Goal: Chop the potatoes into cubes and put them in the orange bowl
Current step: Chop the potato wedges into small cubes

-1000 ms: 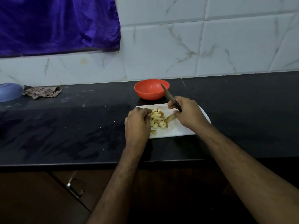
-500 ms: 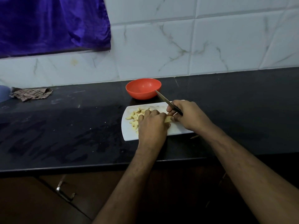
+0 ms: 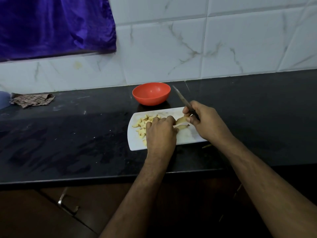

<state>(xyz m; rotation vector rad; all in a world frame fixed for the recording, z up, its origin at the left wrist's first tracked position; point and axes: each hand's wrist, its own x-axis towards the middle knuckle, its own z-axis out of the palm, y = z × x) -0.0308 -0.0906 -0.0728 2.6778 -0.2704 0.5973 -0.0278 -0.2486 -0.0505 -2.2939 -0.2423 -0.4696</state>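
A white cutting board (image 3: 186,137) lies on the black counter. Several pale potato cubes (image 3: 142,124) are piled on its left part. My left hand (image 3: 161,133) lies over the board with curled fingers pinching long potato strips (image 3: 182,125) near the middle. My right hand (image 3: 205,123) grips a dark knife (image 3: 182,98) by the handle, its blade raised and pointing away toward the wall. The orange bowl (image 3: 151,93) stands just behind the board and looks empty.
A crumpled checked cloth (image 3: 32,100) and the edge of a blue bowl (image 3: 4,100) lie at the far left of the black counter (image 3: 68,138). A purple curtain (image 3: 51,24) hangs above. A small scrap (image 3: 206,146) lies off the board's right front. A drawer handle (image 3: 66,203) shows below.
My left hand slid from the cube pile at the board's left to its middle and took hold of the uncut strips. The knife stayed raised in my right hand. The view shifted slightly.
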